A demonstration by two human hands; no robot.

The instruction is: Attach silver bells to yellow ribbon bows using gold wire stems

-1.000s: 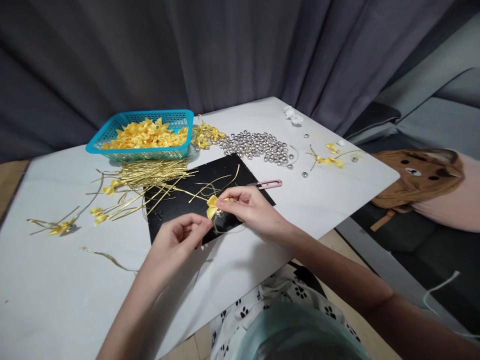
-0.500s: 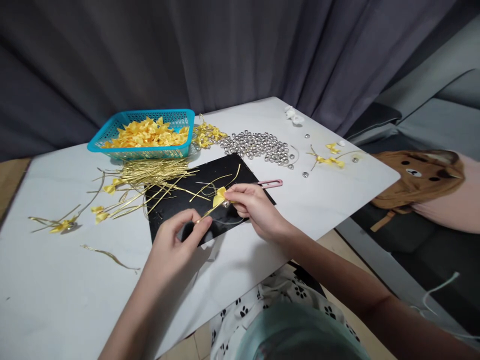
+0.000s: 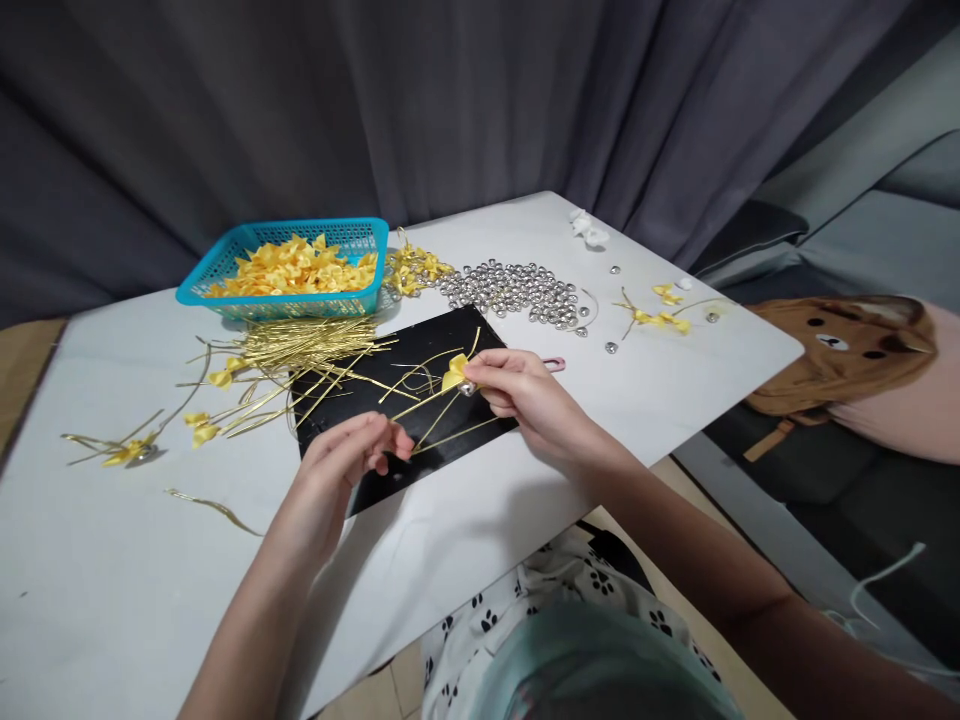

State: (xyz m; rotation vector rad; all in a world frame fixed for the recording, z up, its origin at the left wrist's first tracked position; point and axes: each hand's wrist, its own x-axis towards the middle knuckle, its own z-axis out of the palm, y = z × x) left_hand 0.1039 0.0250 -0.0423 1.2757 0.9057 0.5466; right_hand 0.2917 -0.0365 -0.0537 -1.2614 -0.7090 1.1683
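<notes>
Between the thumb and fingers of my right hand [image 3: 525, 390] is a yellow ribbon bow [image 3: 454, 372]. A small silver bell [image 3: 467, 388] hangs just under the bow. From the bow a gold cord [image 3: 420, 404] runs left to my left hand [image 3: 349, 455], whose fingers are closed around its end. Another thin strand slants down from the bell and doubles back below the hands. Both hands are above a black mat [image 3: 390, 484]. Loose gold cord pieces lie on the mat beyond the hands.
A blue basket [image 3: 281, 300] full of yellow bows stands at the back left, with a pile of gold cords [image 3: 311, 343] before it. Silver bells [image 3: 517, 290] spread behind the mat. Finished-looking bow pieces [image 3: 129, 452] lie left and right. A pink-handled tool [image 3: 555, 364] sits behind my right hand.
My right hand has moved slightly up and right with the bow. My left hand has drawn a little left, and the cord between them is stretched longer.
</notes>
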